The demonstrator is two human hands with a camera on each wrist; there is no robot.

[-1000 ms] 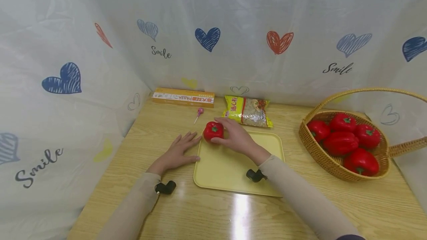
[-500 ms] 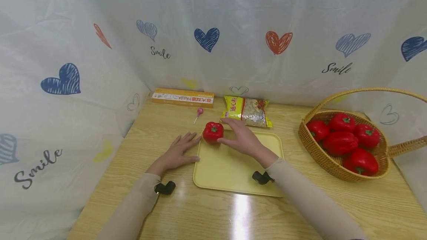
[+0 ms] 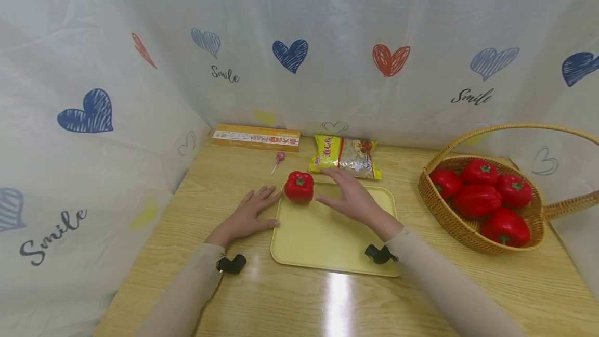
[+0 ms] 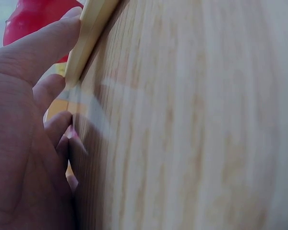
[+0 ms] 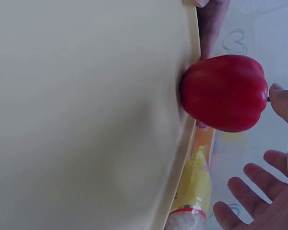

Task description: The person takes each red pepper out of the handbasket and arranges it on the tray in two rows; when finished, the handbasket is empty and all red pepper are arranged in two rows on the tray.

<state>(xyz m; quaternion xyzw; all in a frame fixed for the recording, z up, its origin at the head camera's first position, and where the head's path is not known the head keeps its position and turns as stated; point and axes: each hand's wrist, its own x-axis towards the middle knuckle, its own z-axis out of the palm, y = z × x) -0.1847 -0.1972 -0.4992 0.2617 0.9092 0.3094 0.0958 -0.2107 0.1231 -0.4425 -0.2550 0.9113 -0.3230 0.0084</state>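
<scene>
A red bell pepper (image 3: 299,187) with a green stem stands at the far left corner of the yellow tray (image 3: 327,238). To its right, my right hand (image 3: 353,196) hovers above the tray with fingers spread, holding nothing; the right wrist view shows a gap between the fingers and the pepper (image 5: 224,93). My left hand (image 3: 250,213) lies on the table at the tray's left side, fingers extended. In the left wrist view its thumb and index fingertip touch or nearly touch the tray's rim (image 4: 86,38).
A wicker basket (image 3: 432,199) with several red bell peppers stands at the right. Along the back lie an orange pasta box (image 3: 256,137) and a yellow bag of macaroni (image 3: 347,156). A pink lollipop (image 3: 280,157) lies behind the tray's left corner.
My right hand has let go of the red bell pepper and drawn back to the right. The pepper stays in the tray's corner, and my left hand has not moved.
</scene>
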